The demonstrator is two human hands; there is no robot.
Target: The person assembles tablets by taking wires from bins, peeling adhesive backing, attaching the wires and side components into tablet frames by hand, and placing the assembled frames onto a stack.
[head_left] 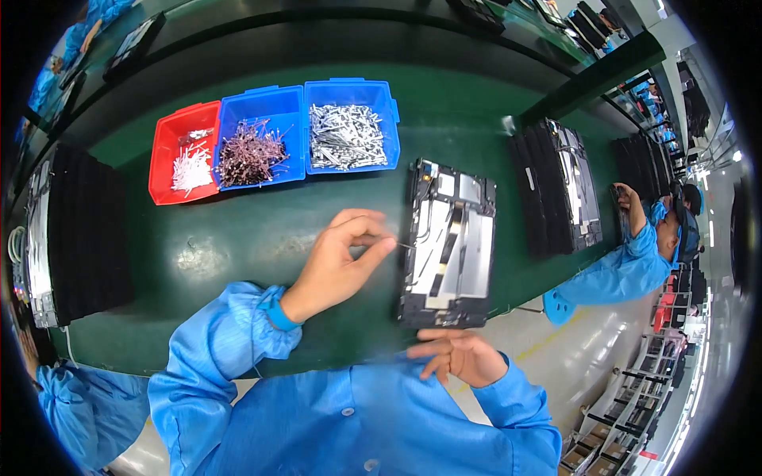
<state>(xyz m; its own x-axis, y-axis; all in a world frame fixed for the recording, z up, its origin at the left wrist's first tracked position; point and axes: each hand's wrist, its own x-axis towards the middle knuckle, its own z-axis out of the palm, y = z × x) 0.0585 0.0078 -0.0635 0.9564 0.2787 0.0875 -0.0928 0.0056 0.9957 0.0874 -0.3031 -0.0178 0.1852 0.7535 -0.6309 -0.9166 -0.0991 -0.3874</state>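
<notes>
An opened tablet-like device (476, 246) with a black frame and silver battery panels lies on the green bench in front of me. Thumb and forefinger of my left hand (341, 258) pinch together at its left edge. A thin dark piece, perhaps a wire end, shows at those fingertips; its kind is too small to make out. A blue band circles my left wrist. Beside the device's near edge, my right hand (464, 357) has its fingers apart and slightly blurred, with nothing seen in it.
Beyond my left hand stand a red bin (163, 163) of white pieces, a blue bin (294, 131) of thin wired parts and another blue bin (390, 135) of small white-and-black parts. Device stacks (552, 186) (91, 238) flank me. A co-worker (619, 266) sits at right.
</notes>
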